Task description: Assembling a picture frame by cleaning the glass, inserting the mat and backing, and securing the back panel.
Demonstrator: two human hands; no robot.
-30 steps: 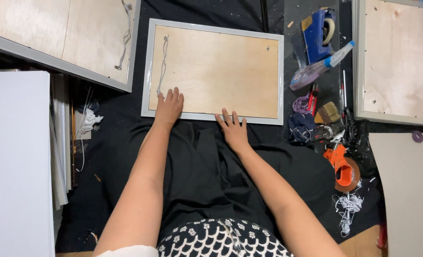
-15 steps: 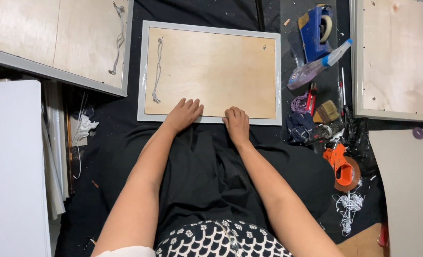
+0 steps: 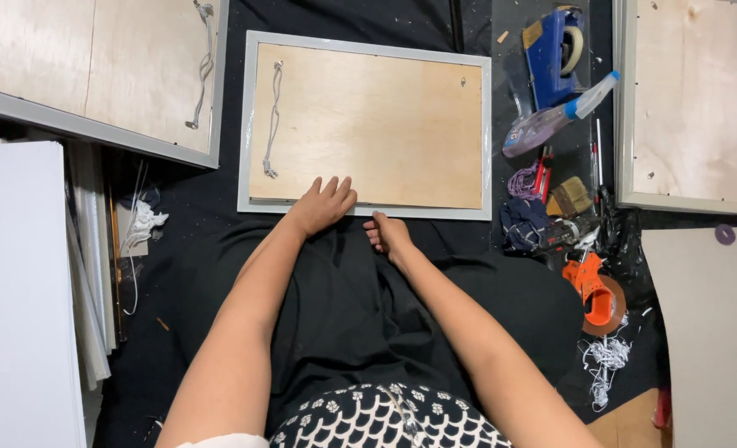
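On a floor draped in black cloth point(image 3: 344, 307), a grey-framed plywood panel point(image 3: 368, 124) lies face down just beyond both hands. The left hand point(image 3: 323, 203) rests flat, fingers spread, on its near edge; the right hand point(image 3: 388, 235), loosely curled, touches the frame, gripping nothing.

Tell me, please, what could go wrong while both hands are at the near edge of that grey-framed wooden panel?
The loose cord hangs from a single fixing on the panel's plywood back and might snag if the frame shifts. The right hand curls at the frame's lower edge while the left hand lies flat on it, so fingers could get pinched. The spray bottle and tape dispenser sit close by and could be knocked.
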